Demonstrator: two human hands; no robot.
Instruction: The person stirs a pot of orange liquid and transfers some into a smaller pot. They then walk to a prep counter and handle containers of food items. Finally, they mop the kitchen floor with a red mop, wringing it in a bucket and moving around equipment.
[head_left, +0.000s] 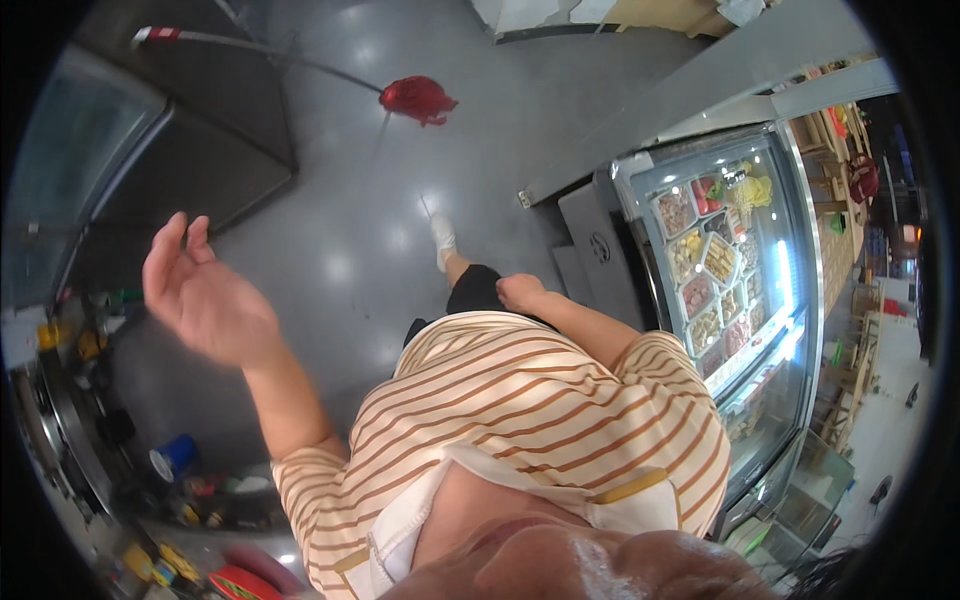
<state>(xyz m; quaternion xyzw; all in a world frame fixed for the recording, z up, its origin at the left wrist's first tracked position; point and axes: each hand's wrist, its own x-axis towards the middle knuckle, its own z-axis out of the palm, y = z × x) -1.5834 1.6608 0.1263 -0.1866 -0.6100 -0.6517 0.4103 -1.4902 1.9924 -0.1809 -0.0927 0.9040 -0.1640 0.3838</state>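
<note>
My left hand (210, 300) is raised on the left side, palm showing and fingers slightly apart. It holds nothing and touches nothing. Nearest to it are a dark cabinet (217, 161) and a cluttered worktop further left. My right hand (521, 292) hangs low by my thigh in black shorts (474, 289). Its fingers are curled in and no object shows in it. Right of that arm stands a glass refrigerated display case (811, 247), lit inside, with several trays of food (721, 259). One foot in a white shoe (443, 234) is forward on the floor.
A mop with a red head (418, 100) leans its long handle across the dark cabinet ahead. A grey box (596, 232) stands beside the display case. A blue container (174, 456) sits at lower left. Wooden tables and chairs (855, 375) are at far right.
</note>
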